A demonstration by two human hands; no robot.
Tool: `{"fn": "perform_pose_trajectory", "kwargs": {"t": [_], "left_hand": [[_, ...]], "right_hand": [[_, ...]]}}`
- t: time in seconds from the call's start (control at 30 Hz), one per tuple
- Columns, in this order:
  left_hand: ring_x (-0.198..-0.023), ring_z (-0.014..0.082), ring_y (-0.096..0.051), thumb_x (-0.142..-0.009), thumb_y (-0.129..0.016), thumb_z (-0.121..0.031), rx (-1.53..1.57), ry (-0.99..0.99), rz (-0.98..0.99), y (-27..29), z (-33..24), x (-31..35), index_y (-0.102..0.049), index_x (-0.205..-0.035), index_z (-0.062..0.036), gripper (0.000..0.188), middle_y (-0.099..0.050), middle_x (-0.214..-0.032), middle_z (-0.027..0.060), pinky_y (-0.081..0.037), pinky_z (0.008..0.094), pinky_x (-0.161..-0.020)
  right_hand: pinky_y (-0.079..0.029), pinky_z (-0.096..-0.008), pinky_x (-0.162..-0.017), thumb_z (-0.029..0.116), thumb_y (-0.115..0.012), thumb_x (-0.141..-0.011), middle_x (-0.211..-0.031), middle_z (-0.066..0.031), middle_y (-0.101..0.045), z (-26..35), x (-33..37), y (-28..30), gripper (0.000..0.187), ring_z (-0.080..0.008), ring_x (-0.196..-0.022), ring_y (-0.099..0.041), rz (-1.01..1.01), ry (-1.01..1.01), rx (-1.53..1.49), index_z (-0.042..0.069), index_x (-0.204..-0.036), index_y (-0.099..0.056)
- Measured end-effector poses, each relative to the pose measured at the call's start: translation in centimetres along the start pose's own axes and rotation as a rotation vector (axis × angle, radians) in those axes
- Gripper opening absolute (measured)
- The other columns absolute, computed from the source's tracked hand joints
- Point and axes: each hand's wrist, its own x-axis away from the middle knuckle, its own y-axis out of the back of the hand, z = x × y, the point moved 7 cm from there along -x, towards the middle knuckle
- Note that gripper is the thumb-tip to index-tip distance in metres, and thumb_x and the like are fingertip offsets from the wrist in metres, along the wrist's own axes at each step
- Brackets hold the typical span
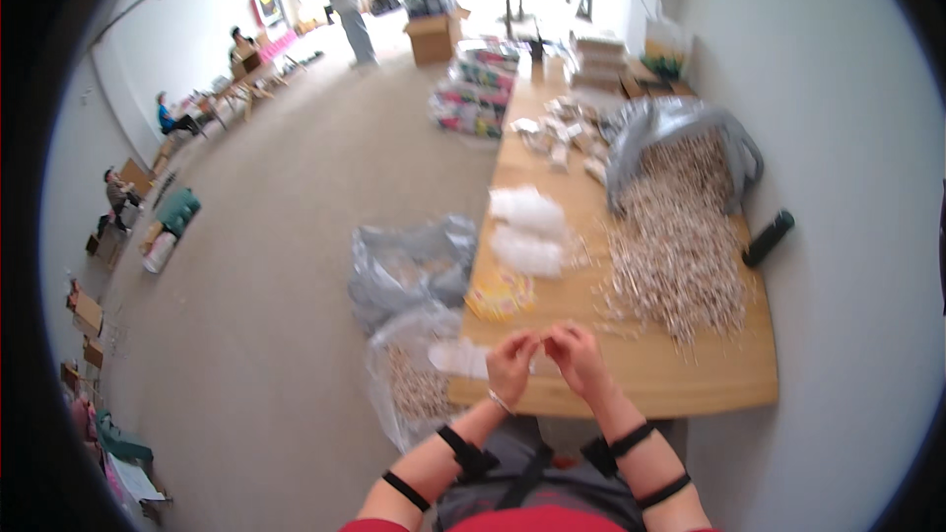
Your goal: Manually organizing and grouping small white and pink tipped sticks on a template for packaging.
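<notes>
Left hand (511,363): over the near edge of the worktop (690,374), fingers curled, tips pinched toward the right hand; a very small item seems held between the two grips, too small to identify.
Right hand (576,353): just beside the left, fingers bent inward, tips almost meeting the left fingertips; what it grasps cannot be told.
Forearms: enter from the lower edge, each with black straps (631,439).
Clear packet (463,359): flat on the near left corner, just left of the left hand, partly overhanging the edge.
Floor bag (414,384): clear, filled with small pale pieces, against the near left corner.
Grey bag (409,271): crumpled on the floor beside the left edge.
Yellow packet (501,294): at the left edge, beyond the hands.
Pale pile (680,256): a heap of small light pieces spread along the right half, spilling from a grey sack (670,128) farther back.
White bags (529,227): two puffy ones, left of the pile.
Black cylinder (768,238): off the right edge, near the wall.
Far end: small packets (562,133) and stacked boxes (596,54).
Background: people at other tables, one standing (347,0).
</notes>
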Motion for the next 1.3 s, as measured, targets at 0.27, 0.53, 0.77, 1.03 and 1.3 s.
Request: {"fn": "perform_pose_trajectory", "kwargs": {"t": [0.27, 0.53, 0.77, 1.03, 1.3], "left_hand": [[-0.078, 0.0123, -0.063, -0.086, -0.063, -0.007, 0.253, 0.099, 0.009, 1.6, 0.3, 1.0, -0.063, -0.096, 0.0034, 0.014, -0.066, -0.086, 0.0067, -0.051, 0.0239, -0.072], [-0.080, 0.0115, -0.062, -0.087, -0.062, -0.008, 0.313, 0.153, -0.023, 1.6, 0.2, 0.7, -0.063, -0.096, 0.0020, 0.014, -0.066, -0.085, 0.0058, -0.051, 0.0242, -0.072], [-0.078, 0.0112, -0.062, -0.087, -0.063, -0.011, 0.303, 0.186, 0.009, 1.7, 1.2, 1.0, -0.065, -0.093, 0.0007, 0.013, -0.066, -0.084, 0.0056, -0.051, 0.0245, -0.073], [-0.074, 0.0106, -0.061, -0.087, -0.064, -0.015, 0.413, 0.232, 0.028, 1.2, 1.8, 1.2, -0.065, -0.090, -0.0007, 0.015, -0.065, -0.080, 0.0051, -0.051, 0.0243, -0.071], [-0.074, 0.0112, -0.061, -0.088, -0.063, -0.017, 0.391, 0.270, 0.018, 1.0, 3.0, 1.5, -0.063, -0.093, -0.0009, 0.017, -0.065, -0.083, 0.0061, -0.051, 0.0253, -0.074]], "right_hand": [[-0.048, -0.0217, -0.063, 0.007, -0.064, -0.082, -0.078, -0.0032, -0.064, -0.9, 1.3, 0.2, 0.008, -0.0088, -0.065, -0.057, -0.032, 0.009, 0.412, 0.002, -0.088, -0.061], [-0.045, -0.0200, -0.062, 0.009, -0.068, -0.082, -0.075, -0.0017, -0.064, -0.2, 1.5, -0.8, 0.009, -0.0059, -0.067, -0.055, 0.114, 0.157, 0.695, 0.001, -0.082, -0.065], [-0.045, -0.0204, -0.063, 0.010, -0.066, -0.083, -0.075, -0.0007, -0.064, -0.1, 2.4, -1.7, 0.010, -0.0055, -0.069, -0.055, 0.109, 0.194, 0.749, 0.000, -0.085, -0.066], [-0.045, -0.0206, -0.064, 0.010, -0.064, -0.085, -0.077, 0.0002, -0.063, -1.6, 1.9, -1.1, 0.011, -0.0050, -0.072, -0.055, 0.193, 0.028, 0.657, 0.000, -0.089, -0.065], [-0.044, -0.0202, -0.062, 0.012, -0.064, -0.086, -0.075, 0.0003, -0.062, -1.4, 2.0, -0.8, 0.011, -0.0051, -0.068, -0.053, 0.151, 0.078, 0.662, 0.001, -0.087, -0.065]]}}
